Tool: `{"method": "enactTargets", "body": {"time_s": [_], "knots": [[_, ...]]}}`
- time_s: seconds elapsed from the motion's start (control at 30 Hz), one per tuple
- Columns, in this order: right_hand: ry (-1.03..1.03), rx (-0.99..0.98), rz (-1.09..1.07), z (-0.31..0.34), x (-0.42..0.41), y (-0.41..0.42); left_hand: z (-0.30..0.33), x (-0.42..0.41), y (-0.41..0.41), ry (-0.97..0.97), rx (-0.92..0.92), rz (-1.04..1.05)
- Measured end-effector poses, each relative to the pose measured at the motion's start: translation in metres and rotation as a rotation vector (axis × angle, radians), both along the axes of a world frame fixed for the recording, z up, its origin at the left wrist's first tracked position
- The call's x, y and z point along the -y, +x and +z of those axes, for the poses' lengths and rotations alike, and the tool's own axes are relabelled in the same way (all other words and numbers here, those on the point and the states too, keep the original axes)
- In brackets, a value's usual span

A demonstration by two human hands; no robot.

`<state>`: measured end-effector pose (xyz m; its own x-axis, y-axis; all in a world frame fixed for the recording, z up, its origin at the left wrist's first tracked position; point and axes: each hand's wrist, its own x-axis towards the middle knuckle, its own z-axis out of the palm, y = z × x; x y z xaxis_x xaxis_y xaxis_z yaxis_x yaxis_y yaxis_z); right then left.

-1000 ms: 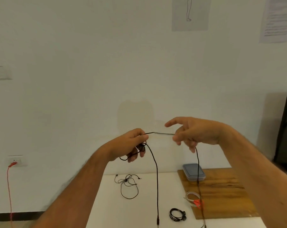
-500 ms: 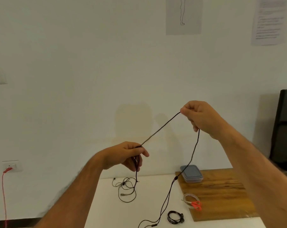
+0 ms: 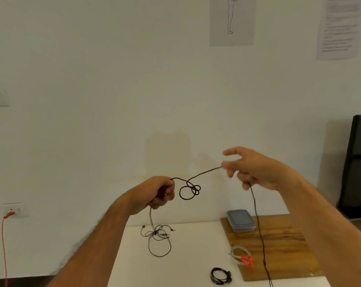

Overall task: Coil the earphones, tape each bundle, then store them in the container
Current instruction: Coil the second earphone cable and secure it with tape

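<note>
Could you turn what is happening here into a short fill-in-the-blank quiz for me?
1. The black earphone cable stretches between the left hand and the ____ hand.
2. The grey-lidded plastic container sits on the ____ board.
3. The scissors have ____ handles.
4. The container's lid is ____.

Missing words: right; wooden; red; on

Plain off-white painted wall (image 3: 92,100) fills most of the view, evenly lit, soft shadows low centre. Two paper sheets taped up top: grey line-drawing of a standing figure (image 3: 231,20), white printed text page (image 3: 339,27) (text unreadable). White wall socket (image 3: 15,210) low left with red cable (image 3: 3,245) hanging down. White tabletop (image 3: 192,249) carrying brown wooden board (image 3: 283,241). Black chair back (image 3: 359,162) at right edge.
</note>
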<state>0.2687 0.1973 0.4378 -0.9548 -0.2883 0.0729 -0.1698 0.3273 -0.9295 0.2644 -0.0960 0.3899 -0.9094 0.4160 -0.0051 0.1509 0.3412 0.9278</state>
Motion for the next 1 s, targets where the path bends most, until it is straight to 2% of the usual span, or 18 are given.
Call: {"method": "enactTargets", "body": {"time_s": [0.1, 0.17, 0.23, 0.3, 0.37, 0.43, 0.5, 0.67, 0.73, 0.83, 1.0], "knots": [[0.248, -0.018, 0.141, -0.009, 0.016, 0.004, 0.004, -0.009, 0.001, 0.066, -0.046, -0.02], [0.26, -0.065, 0.231, -0.013, 0.027, 0.007, 0.005, -0.015, 0.002, 0.054, -0.153, -0.031], [0.25, -0.128, 0.229, -0.013, 0.034, 0.012, 0.002, -0.018, 0.001, 0.06, -0.234, -0.02], [0.286, -0.275, 0.067, -0.007, 0.036, 0.014, -0.002, -0.012, -0.001, 0.084, -0.239, -0.004], [0.318, -0.48, -0.25, -0.002, 0.032, 0.008, -0.008, -0.003, -0.001, 0.049, -0.211, -0.045], [0.335, -0.616, -0.514, 0.003, 0.025, 0.002, -0.014, 0.003, 0.002, -0.05, -0.139, -0.139], [0.281, -0.654, -0.59, 0.006, 0.022, -0.001, -0.021, 0.002, 0.003, -0.211, -0.036, -0.222], [-0.282, -0.486, -0.473, 0.022, 0.015, 0.0, -0.052, 0.001, -0.009, -0.624, 0.167, -0.155], [-0.376, -0.439, -0.388, 0.027, 0.013, 0.004, -0.066, 0.006, -0.015, -0.693, 0.225, -0.089], [-0.396, -0.424, -0.258, 0.029, 0.017, 0.008, -0.082, 0.012, -0.021, -0.72, 0.222, 0.015], [-0.163, -0.358, -0.079, 0.019, 0.03, 0.007, -0.077, 0.005, -0.03, -0.605, -0.054, 0.148]]}}
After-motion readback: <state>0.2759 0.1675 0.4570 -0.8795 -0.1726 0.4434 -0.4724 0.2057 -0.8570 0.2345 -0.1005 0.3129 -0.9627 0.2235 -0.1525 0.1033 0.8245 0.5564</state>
